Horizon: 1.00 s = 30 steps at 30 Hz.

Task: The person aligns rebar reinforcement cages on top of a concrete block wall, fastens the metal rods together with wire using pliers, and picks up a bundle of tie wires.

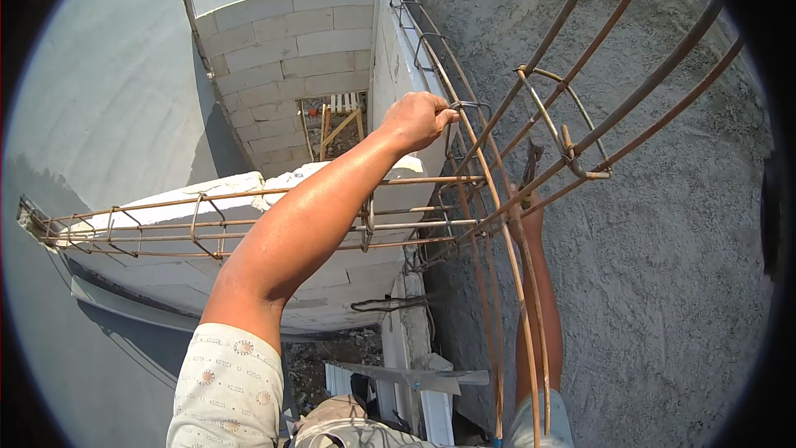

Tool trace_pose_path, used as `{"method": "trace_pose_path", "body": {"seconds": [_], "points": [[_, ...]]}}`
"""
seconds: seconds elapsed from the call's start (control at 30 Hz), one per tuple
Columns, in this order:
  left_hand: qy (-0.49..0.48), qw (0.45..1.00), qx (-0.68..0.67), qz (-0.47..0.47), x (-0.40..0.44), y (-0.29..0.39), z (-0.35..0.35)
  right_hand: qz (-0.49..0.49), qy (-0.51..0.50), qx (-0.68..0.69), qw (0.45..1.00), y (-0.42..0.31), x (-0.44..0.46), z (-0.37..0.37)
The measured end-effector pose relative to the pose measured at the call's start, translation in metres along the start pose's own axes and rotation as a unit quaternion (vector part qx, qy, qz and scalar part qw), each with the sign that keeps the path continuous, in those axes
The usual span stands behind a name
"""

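Note:
My left hand reaches forward, its fingers closed around a wire stirrup where it meets a long steel bar of the rebar cage that runs along the wall. Lower and to the right, partly behind the bars, my right hand is wrapped around the handles of pincers. Their dark jaws point up, beside the cage and apart from my left hand. Between my hands several rusty bars cross at the corner, where another cage comes in from the left. Whether any tie wire is in my left fingers is hidden.
Thick upright bars with a square stirrup slant toward the upper right. A rough grey plastered wall stands close on the right. White block walls lie left and ahead, dropping to rubble and a wooden frame below.

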<state>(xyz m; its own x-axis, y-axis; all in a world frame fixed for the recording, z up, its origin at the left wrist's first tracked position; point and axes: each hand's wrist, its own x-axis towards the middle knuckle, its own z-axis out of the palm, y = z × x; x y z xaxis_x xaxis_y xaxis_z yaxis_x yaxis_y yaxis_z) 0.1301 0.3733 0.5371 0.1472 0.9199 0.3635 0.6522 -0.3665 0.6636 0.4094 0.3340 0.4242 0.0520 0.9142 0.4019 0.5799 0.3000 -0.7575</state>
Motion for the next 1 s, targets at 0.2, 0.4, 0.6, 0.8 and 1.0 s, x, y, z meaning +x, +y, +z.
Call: {"method": "trace_pose_path", "body": {"seconds": [0.2, 0.4, 0.6, 0.8, 1.0], "points": [[0.001, 0.999, -0.037, 0.030, 0.002, -0.005, 0.003, -0.096, -0.026, -0.110, 0.989, 0.037, -0.017, -0.022], [0.002, 0.997, -0.045, 0.054, 0.002, -0.005, 0.002, -0.043, 0.026, 0.157, 0.986, 0.077, -0.029, 0.035], [-0.016, 0.999, -0.023, 0.032, -0.001, 0.002, -0.001, -0.065, 0.082, 0.252, 0.962, 0.074, -0.031, 0.089], [0.029, 0.997, 0.024, 0.071, 0.001, -0.002, -0.001, -0.081, 0.091, 0.279, 0.953, 0.069, -0.036, 0.100], [0.040, 0.996, 0.040, 0.075, 0.002, -0.002, 0.003, -0.095, 0.095, 0.287, 0.949, 0.060, -0.025, 0.097]]}}
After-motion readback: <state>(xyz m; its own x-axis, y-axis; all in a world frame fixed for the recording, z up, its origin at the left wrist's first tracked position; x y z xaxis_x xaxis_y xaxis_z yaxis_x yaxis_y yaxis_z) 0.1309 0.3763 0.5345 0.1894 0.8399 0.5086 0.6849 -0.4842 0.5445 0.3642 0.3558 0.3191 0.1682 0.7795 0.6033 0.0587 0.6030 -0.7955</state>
